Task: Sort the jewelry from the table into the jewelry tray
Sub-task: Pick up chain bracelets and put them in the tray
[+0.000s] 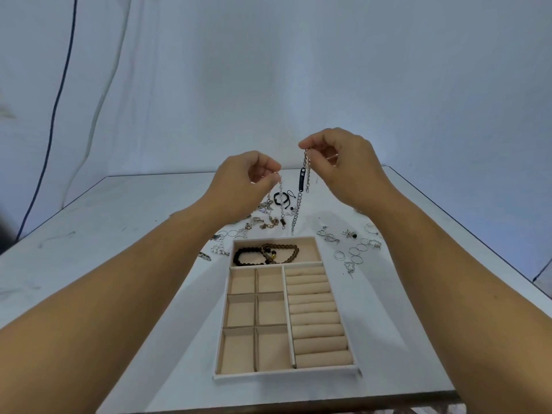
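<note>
My right hand pinches the top of a silver chain bracelet with a black bar, which hangs above the table. My left hand pinches a thinner beaded chain that dangles beside it. Both chains hang over the far end of the beige jewelry tray. The tray's top compartment holds a black bead bracelet and a brown bead bracelet. Its small square compartments and ring rolls hold nothing.
A heap of chains and charms lies on the white table behind the tray, at its left. Several silver rings and pendants are scattered to the tray's right. A white cloth backdrop hangs behind.
</note>
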